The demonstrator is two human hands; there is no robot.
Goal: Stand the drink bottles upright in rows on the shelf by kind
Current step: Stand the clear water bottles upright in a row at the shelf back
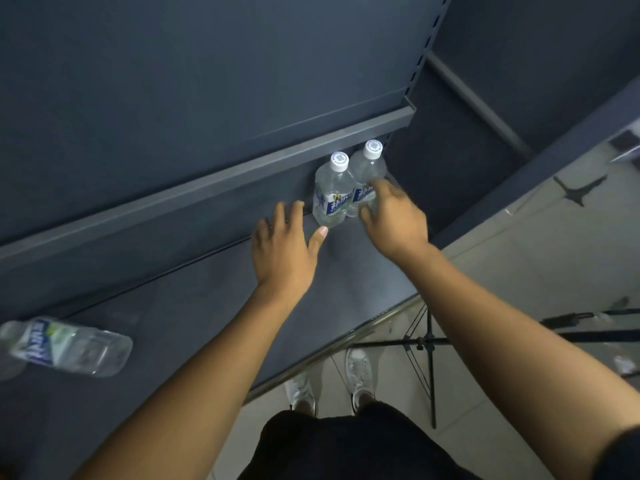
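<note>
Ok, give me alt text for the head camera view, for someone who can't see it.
Two clear bottles stand upright at the back right of a dark shelf, the right hand around one and the open left hand beside the other. A third bottle lies at left.

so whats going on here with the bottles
A person is stocking a dark shelf with clear drink bottles. Two white-capped bottles stand upright side by side at the back right. The right hand is around the right bottle, fingers spread; the left hand is open beside the left bottle, its thumb near the base. A third bottle lies on its side at the far left.
</note>
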